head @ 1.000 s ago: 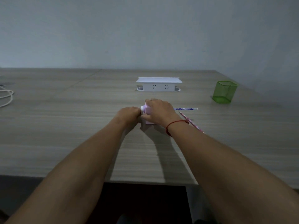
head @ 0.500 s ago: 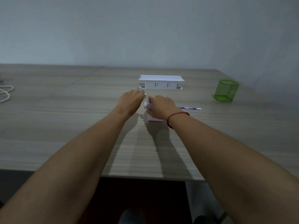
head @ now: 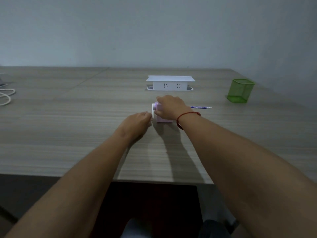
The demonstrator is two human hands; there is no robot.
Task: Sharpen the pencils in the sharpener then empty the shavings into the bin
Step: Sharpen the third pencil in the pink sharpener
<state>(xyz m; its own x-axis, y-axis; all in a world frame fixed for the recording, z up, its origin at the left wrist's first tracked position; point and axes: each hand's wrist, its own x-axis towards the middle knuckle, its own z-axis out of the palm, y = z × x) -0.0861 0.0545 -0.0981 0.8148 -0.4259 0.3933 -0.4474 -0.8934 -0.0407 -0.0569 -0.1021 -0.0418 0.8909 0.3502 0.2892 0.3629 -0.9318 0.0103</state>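
A small pink and white crank sharpener (head: 162,119) stands on the wooden table (head: 68,127) in the middle. My right hand (head: 169,107) presses down on its top and holds it. A blue patterned pencil (head: 200,107) sticks out of its right side, lying level. My left hand (head: 138,124) is closed on the white crank handle (head: 153,112) at the sharpener's left end, low in its turn. A green mesh bin (head: 240,91) stands at the far right of the table.
A white pop-up socket box (head: 169,83) sits behind the sharpener. White cable loops (head: 6,96) lie at the left edge. The table's near edge runs just below my forearms, and a grey wall stands behind.
My left hand swung from low up to the top of the crank's circle and back down to the near side. The right hand stayed on the sharpener. A second pencil seen earlier is hidden now.
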